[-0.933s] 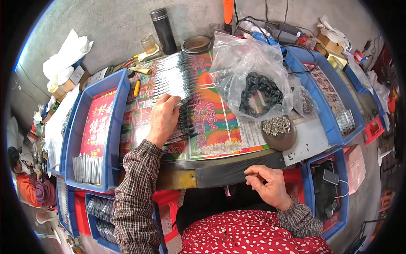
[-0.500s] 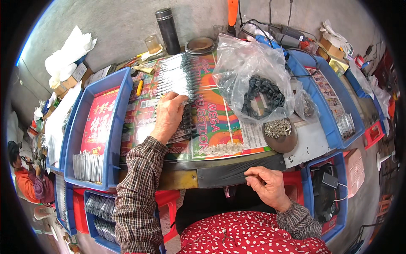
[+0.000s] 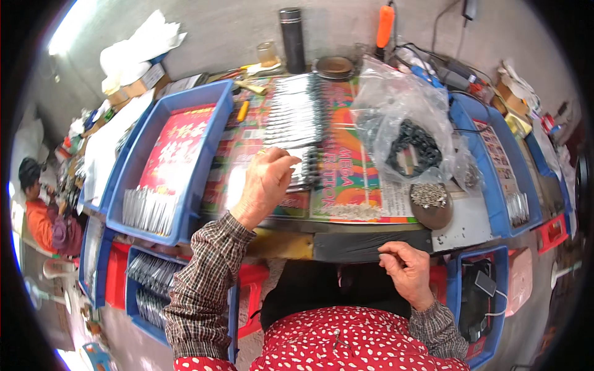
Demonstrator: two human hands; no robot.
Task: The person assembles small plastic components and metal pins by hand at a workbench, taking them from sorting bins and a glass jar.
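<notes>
A long row of thin silver strips (image 3: 291,114) with black ends lies side by side on the colourful printed sheet (image 3: 247,133). My left hand (image 3: 266,182) is at the near-left part of this row, fingers bent and drawn together. Whatever they may hold is hidden. In front of the table's near edge hangs my right hand (image 3: 405,272), its fingers curled toward the thumb. Nothing I can name shows in it. Nearest to it on the table is a round brown dish (image 3: 431,216) heaped with small metal pieces (image 3: 429,195).
Blue trays stand left (image 3: 185,213) and right (image 3: 479,114), each with silver strips. A clear plastic bag (image 3: 377,93) holds a black chain-like bundle (image 3: 413,148). A black flask (image 3: 292,40), jar (image 3: 267,54) and yellow cutter (image 3: 242,111) sit further back. Another person (image 3: 46,216) is far left.
The view has swung, so the table's things appear further right. My left hand has drawn back toward the row's near-left end. My right hand keeps its curl before the table.
</notes>
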